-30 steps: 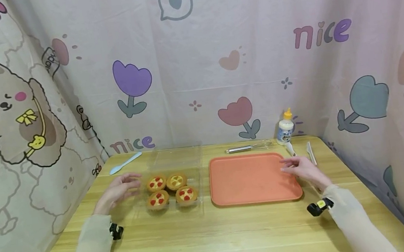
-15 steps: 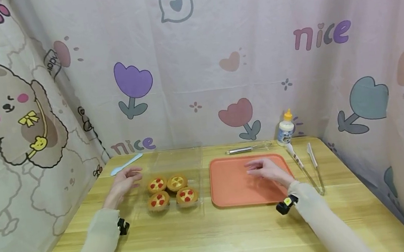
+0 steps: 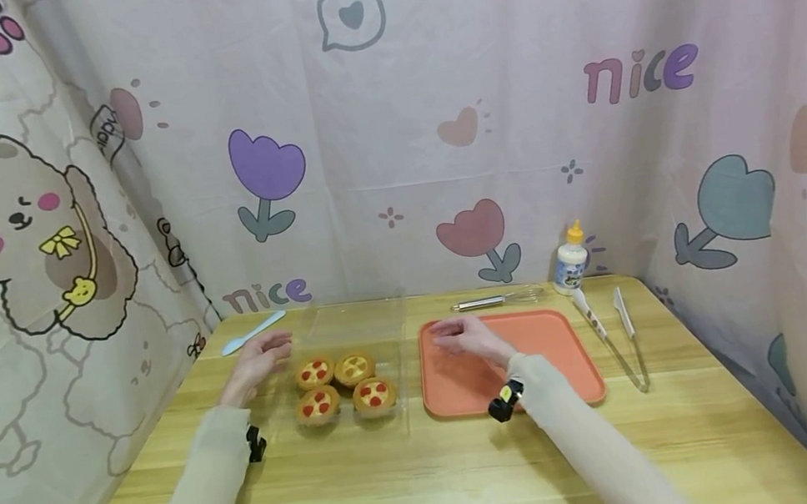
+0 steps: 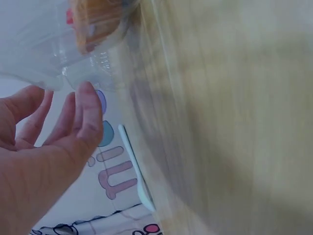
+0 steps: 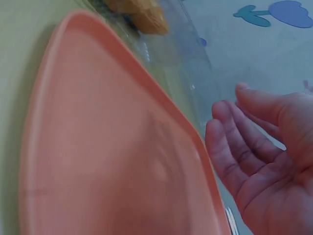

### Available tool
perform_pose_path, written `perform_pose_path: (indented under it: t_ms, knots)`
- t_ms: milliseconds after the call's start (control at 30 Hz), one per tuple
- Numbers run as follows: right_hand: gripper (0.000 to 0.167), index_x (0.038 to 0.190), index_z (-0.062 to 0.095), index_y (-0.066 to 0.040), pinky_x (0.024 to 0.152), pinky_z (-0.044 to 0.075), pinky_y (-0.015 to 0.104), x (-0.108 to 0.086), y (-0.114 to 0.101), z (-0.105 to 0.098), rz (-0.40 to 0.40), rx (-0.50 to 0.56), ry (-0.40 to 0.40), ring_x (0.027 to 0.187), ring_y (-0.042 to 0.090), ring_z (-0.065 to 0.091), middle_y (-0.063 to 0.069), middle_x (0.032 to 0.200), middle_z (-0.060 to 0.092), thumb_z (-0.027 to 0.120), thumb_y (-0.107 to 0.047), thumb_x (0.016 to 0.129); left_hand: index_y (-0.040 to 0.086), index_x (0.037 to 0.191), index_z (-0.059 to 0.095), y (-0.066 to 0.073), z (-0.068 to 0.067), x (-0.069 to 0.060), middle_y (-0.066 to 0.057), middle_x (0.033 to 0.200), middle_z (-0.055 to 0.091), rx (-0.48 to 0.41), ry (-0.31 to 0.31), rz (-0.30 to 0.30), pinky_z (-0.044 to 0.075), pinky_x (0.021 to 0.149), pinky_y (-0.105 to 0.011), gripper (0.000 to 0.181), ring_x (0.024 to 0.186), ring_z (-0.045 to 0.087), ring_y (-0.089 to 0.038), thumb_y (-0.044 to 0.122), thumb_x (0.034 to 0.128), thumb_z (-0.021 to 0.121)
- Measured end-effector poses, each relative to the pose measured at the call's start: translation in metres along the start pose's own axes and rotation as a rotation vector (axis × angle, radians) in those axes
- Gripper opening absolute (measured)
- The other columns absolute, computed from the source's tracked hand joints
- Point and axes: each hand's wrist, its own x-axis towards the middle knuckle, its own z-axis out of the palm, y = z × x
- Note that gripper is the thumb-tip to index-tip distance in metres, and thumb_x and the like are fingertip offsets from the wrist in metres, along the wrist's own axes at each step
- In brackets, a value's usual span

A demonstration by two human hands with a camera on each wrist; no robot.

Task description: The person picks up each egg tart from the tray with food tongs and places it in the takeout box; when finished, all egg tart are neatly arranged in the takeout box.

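Observation:
A clear plastic box [image 3: 399, 370] lies with its lid [image 3: 353, 322] folded back, holding several egg tarts [image 3: 318, 405] topped with red and yellow pieces. Beside the box's left edge hovers my left hand [image 3: 257, 366], fingers relaxed and holding nothing; the left wrist view shows its fingertips close to the clear plastic, and I cannot tell whether they touch. My right hand [image 3: 473, 338] is above the left part of the orange tray [image 3: 537, 353], fingers loosely bent with nothing between them. In the right wrist view the box is just past the tray rim.
A light blue spoon [image 3: 255, 332] lies at the back left. Behind the tray is a whisk [image 3: 497, 299]. A white bottle with a yellow nozzle [image 3: 571, 258] stands at the back right, near tongs [image 3: 635, 354] lying right of the tray. A printed curtain [image 3: 372, 121] surrounds the wooden table.
My right hand has moved left from the tray's right edge, over the tray, toward the box. The left hand has shifted slightly right and away. The tongs have come into full view.

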Motion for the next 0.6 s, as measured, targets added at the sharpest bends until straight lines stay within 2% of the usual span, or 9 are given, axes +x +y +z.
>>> perform_pose_path:
  t_ms: [133,333,600]
  knots:
    - [0.041,0.134,0.057,0.001,0.092,0.056,0.043,0.014,-0.005,0.018,-0.023,0.025,0.013,0.111,0.036,0.064,0.024,0.13,0.06,0.062,-0.009,0.095,-0.005,0.149,0.031,-0.002,-0.001,0.004,-0.031,0.152,0.031,-0.043,-0.03,-0.003,0.044,0.106,-0.054,0.049,0.132,0.041,-0.048,0.006,0.1032,0.045]
    - [0.046,0.141,0.049,0.002,0.091,0.056,0.043,0.032,-0.007,0.036,-0.056,0.007,0.021,0.116,0.037,0.06,0.027,0.137,0.054,0.059,-0.011,0.098,-0.004,0.152,0.025,-0.004,0.003,0.011,-0.032,0.154,0.025,-0.11,-0.081,-0.01,0.044,0.107,-0.05,0.052,0.133,0.04,-0.049,0.002,0.1029,0.042]
    - [0.051,0.15,0.039,-0.007,0.097,0.053,0.043,0.043,-0.009,0.051,-0.023,0.006,0.008,0.128,0.035,0.053,0.02,0.154,0.037,0.053,-0.012,0.101,-0.005,0.153,0.02,-0.006,0.004,0.011,-0.032,0.157,0.018,-0.09,-0.113,0.001,0.045,0.107,-0.046,0.055,0.129,0.046,-0.048,0.0,0.1021,0.042]
